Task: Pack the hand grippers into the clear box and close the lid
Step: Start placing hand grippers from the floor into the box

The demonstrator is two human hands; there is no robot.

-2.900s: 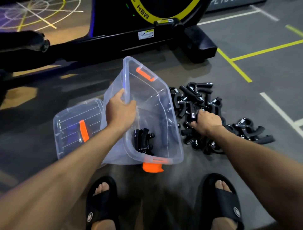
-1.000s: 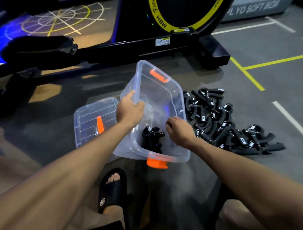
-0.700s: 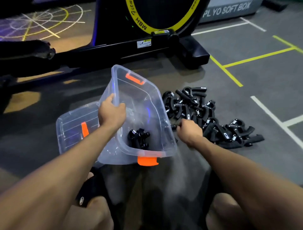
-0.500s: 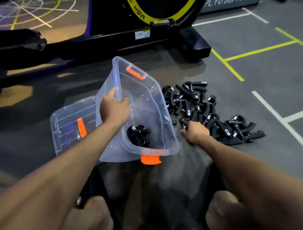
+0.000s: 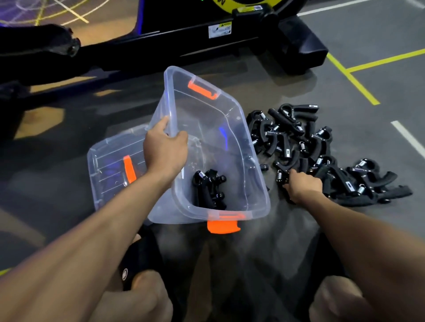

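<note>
2 hand grippers [image 5: 210,188] in clear box [image 5: 239,147]; 1 lid [image 5: 110,158] beside.

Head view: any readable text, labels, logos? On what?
No text reads in full.
White label on the black machine base: too small.
Yellow ring at the top edge: lettering cut off.
Round logo on the slipper: blurred.
White tags on the hand grippers: too small.
</note>
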